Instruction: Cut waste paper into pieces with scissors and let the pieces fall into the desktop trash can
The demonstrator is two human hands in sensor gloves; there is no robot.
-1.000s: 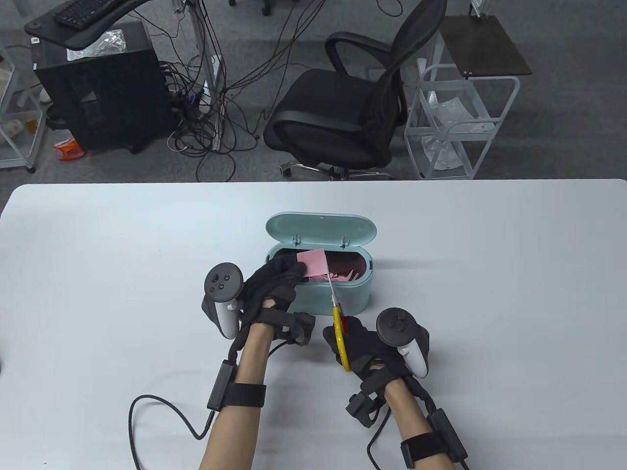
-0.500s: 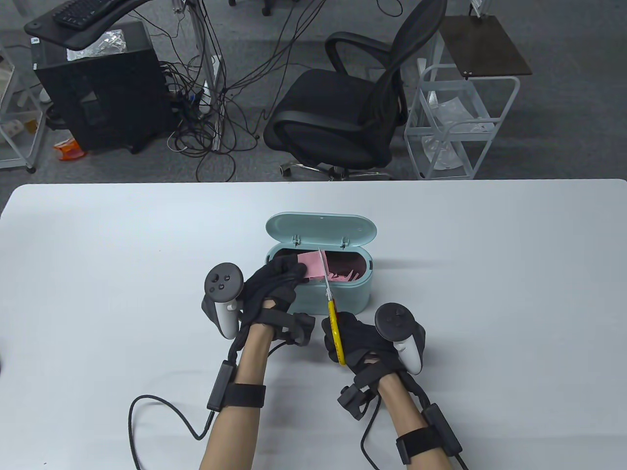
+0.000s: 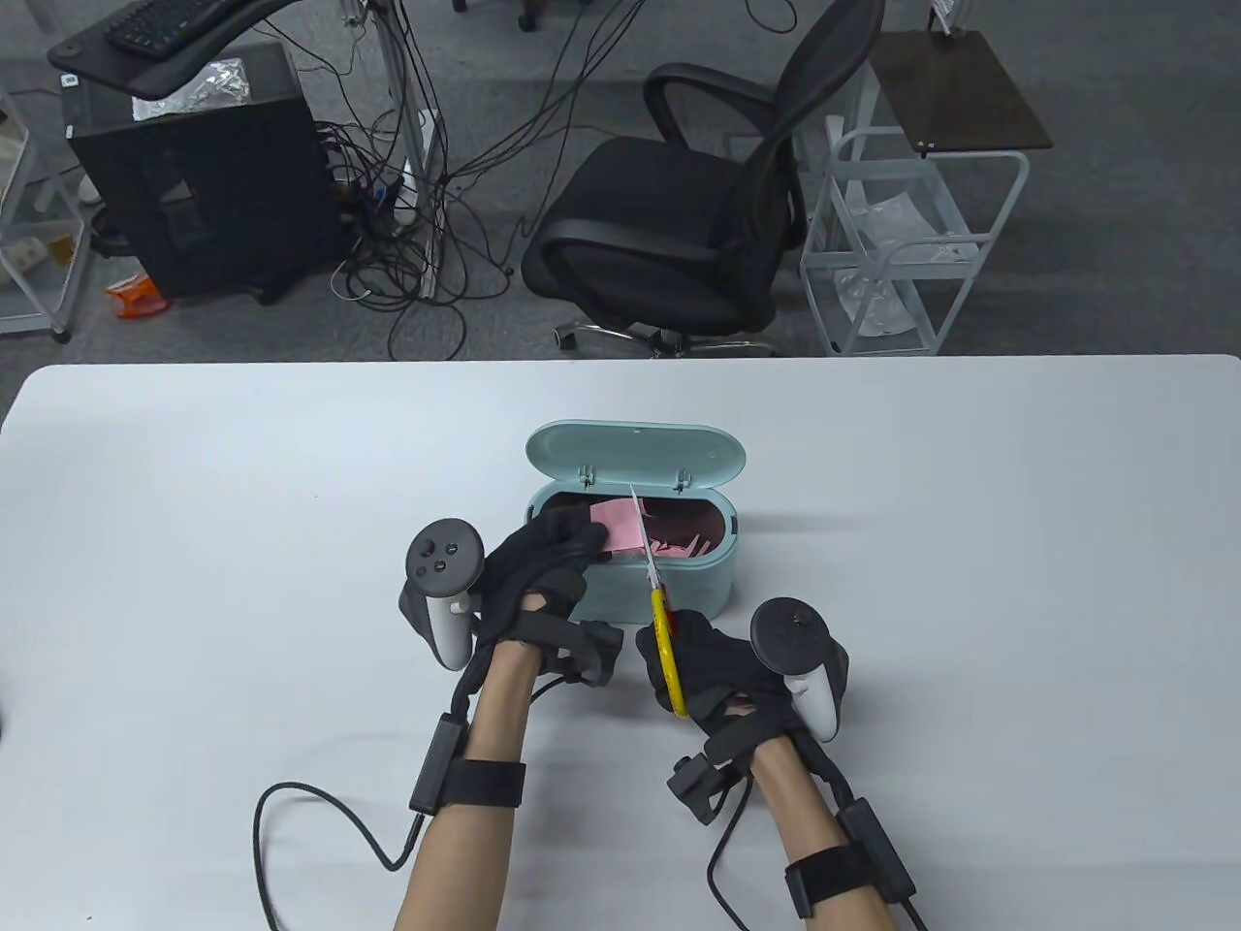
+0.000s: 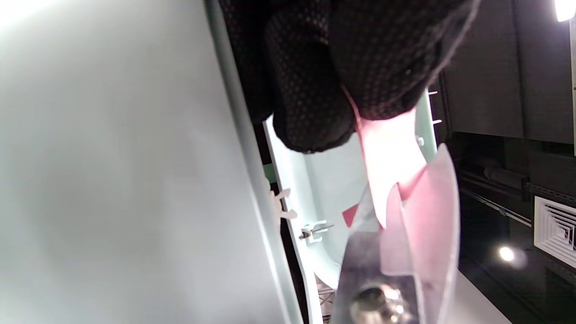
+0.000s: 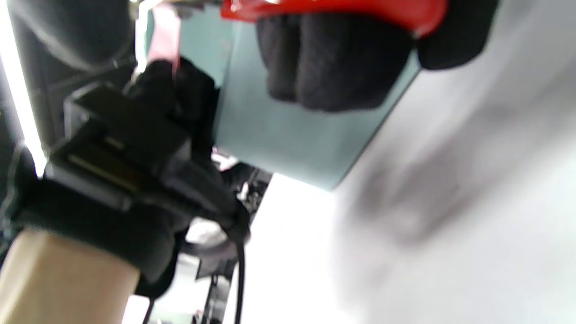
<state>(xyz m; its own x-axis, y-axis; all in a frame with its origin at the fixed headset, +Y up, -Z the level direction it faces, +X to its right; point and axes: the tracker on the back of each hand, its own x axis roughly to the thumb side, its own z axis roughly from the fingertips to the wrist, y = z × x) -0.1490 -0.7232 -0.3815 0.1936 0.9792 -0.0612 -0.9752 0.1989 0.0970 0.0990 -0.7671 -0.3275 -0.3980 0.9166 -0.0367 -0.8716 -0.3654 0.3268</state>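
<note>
A mint desktop trash can stands mid-table with its lid flipped back; several pink scraps lie inside. My left hand pinches a pink paper sheet over the can's left end. My right hand grips yellow-and-red scissors whose blades lie along the paper's right edge. In the left wrist view the fingertips pinch the pink paper, and a cut strip curls beside the blade. In the right wrist view curled fingers wrap the red handle.
The white table stretches wide on both sides of the can. Behind its far edge stand a black office chair, a white wire cart and a black cabinet with tangled cables on the floor.
The scissors pushed forward from the can's front rim into the paper's right edge, and the right hand shifted slightly left and forward. The left hand kept the paper still.
</note>
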